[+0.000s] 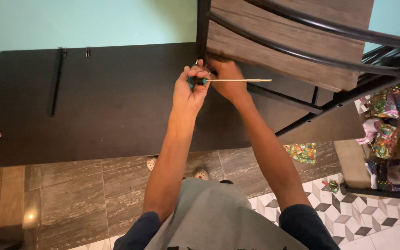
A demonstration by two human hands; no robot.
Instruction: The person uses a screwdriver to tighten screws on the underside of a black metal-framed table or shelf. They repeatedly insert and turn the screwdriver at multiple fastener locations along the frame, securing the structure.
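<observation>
My left hand (pixel 189 88) grips the teal-and-black handle of a screwdriver (pixel 237 80), whose long silver shaft points right, across the back of my right hand. My right hand (pixel 228 78) presses against the lower corner of a grey wood-grain shelf board (pixel 297 44), where it meets a black metal upright (pixel 203 25). The right fingers are curled at the board's edge; what they pinch is hidden. Both hands hover over a dark brown tabletop panel (pixel 98 102).
Black curved metal bars (pixel 329 28) cross the shelf board, and more frame bars (pixel 302 120) slope down at right. A thin black rod (pixel 56 83) lies on the panel's left. Colourful wrappers and packets (pixel 390 115) pile at the right. Tiled floor (pixel 79 194) lies below.
</observation>
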